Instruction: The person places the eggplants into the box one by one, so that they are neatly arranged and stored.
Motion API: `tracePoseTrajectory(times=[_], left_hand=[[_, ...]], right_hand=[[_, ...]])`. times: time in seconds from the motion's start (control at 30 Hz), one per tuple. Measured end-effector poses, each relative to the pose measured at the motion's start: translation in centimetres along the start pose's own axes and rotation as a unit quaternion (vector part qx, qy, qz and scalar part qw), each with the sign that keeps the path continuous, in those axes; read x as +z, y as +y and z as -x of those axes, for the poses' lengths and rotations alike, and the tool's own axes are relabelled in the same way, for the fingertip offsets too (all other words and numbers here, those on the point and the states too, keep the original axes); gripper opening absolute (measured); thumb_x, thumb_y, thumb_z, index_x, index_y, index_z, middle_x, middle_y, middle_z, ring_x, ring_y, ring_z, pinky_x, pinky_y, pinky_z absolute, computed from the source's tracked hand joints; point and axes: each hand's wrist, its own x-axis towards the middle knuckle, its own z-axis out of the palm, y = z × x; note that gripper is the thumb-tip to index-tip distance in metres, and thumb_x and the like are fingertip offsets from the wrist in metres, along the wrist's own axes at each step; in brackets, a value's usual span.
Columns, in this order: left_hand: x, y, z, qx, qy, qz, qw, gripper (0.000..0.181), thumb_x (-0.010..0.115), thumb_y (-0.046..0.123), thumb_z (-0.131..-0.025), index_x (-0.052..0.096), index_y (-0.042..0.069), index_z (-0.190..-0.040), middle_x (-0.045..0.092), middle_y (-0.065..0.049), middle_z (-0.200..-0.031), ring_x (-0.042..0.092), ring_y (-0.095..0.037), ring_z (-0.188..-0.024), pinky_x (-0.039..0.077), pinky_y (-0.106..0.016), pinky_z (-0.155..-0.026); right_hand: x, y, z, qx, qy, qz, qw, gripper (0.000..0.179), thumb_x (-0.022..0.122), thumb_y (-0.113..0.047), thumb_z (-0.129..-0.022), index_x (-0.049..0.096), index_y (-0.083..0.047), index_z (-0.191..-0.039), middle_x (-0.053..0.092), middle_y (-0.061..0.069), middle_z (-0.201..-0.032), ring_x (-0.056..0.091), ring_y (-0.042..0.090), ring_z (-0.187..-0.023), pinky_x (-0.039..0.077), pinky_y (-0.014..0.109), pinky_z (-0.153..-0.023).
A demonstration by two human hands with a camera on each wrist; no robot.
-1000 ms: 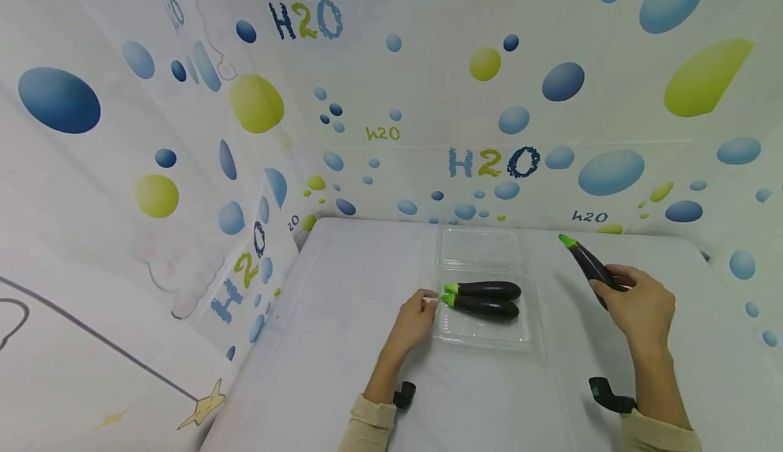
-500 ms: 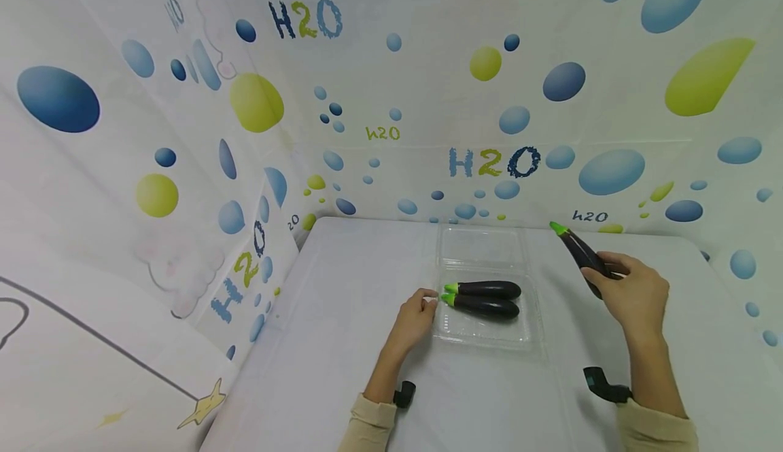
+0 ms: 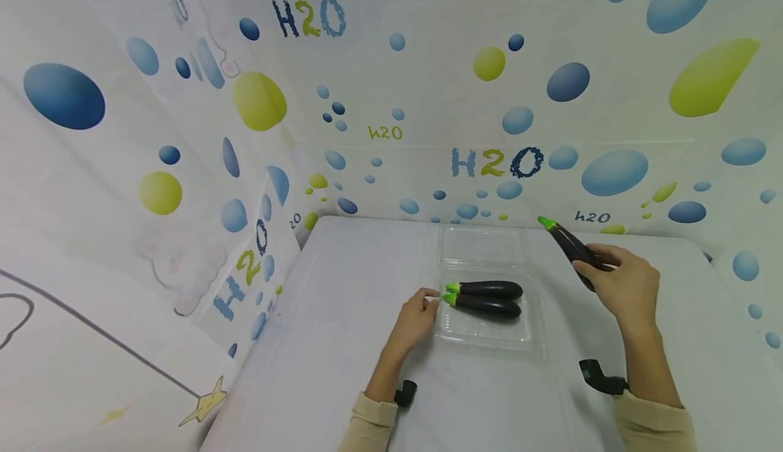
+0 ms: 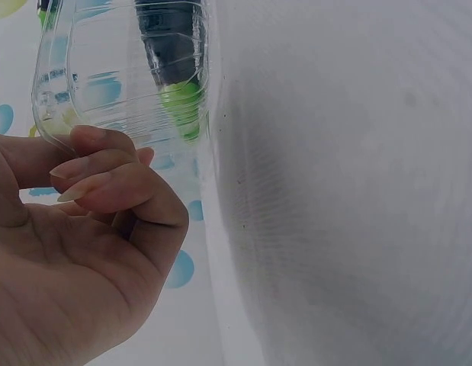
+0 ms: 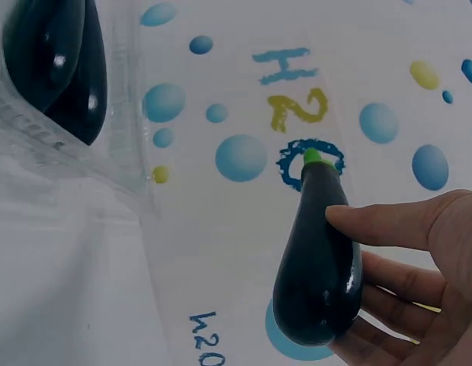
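Note:
My right hand (image 3: pixel 628 287) holds a dark eggplant (image 3: pixel 567 245) with a bright green stem above the table, right of a clear plastic box. In the right wrist view the thumb lies along one side of this eggplant (image 5: pixel 318 267) and the fingers on the other. Two more eggplants lie side by side in the box (image 3: pixel 483 340), a rear one (image 3: pixel 492 289) and a front one (image 3: pixel 489 307), stems to the left. At the box's left edge is my left hand (image 3: pixel 413 321); the left wrist view shows it pinching the clear rim (image 4: pixel 56 126), other fingers curled.
The box's open lid (image 3: pixel 483 245) lies flat behind it, towards the back wall. A white cloth (image 3: pixel 342 282) covers the table. Printed sheets with dots and lettering form the wall (image 3: pixel 422 85) at the back and left. Each wrist wears a black camera mount (image 3: pixel 599 377).
My right hand has moved left and slightly away from me, carrying the eggplant towards the box. The left hand stays at the box's edge, and the two eggplants inside have not moved.

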Motion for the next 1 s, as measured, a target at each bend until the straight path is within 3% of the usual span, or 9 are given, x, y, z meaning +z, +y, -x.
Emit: tracePoseTrajectory(times=[0.23,0.57,0.83,1.0], left_hand=[[-0.1,0.0,0.1,0.002,0.0,0.0,1.0,0.032,0.054,0.022,-0.108,0.065,0.004,-0.131,0.056,0.002,-0.074,0.046,-0.011,-0.059,0.038,-0.027,-0.053],[-0.1,-0.1,0.1,0.003,-0.002,0.002,1.0,0.032,0.054,0.023,-0.108,0.065,0.004,-0.131,0.056,0.002,-0.074,0.046,-0.011,-0.06,0.038,-0.027,-0.054],[-0.1,-0.1,0.0,0.003,-0.002,-0.002,1.0,0.032,0.054,0.023,-0.108,0.065,0.004,-0.132,0.056,0.002,-0.074,0.046,-0.011,-0.06,0.039,-0.027,-0.054],[0.0,-0.2,0.0,0.004,-0.001,0.0,1.0,0.032,0.054,0.023,-0.108,0.065,0.004,-0.132,0.056,0.002,-0.074,0.046,-0.011,-0.06,0.038,-0.027,-0.054]], right_hand=[[0.0,-1.1,-0.5,-0.018,-0.008,0.0,0.9998,0.049,0.083,-0.028,-0.091,0.071,-0.003,-0.131,0.073,0.025,-0.118,0.067,0.048,-0.111,0.045,0.033,-0.073],[0.5,-2.3,-1.1,-0.039,-0.026,-0.005,0.9989,0.046,0.083,-0.027,-0.091,0.072,-0.003,-0.129,0.073,0.025,-0.118,0.069,0.047,-0.108,0.046,0.023,-0.065],[1.1,-3.3,-1.7,-0.045,-0.068,-0.003,0.9967,0.047,0.083,-0.026,-0.09,0.072,-0.002,-0.128,0.072,0.025,-0.121,0.066,0.047,-0.114,0.054,0.047,-0.079],[1.5,-3.7,-1.9,-0.047,-0.105,0.004,0.9934,0.044,0.083,-0.026,-0.088,0.074,-0.003,-0.125,0.072,0.026,-0.12,0.067,0.044,-0.107,0.056,0.039,-0.072]])
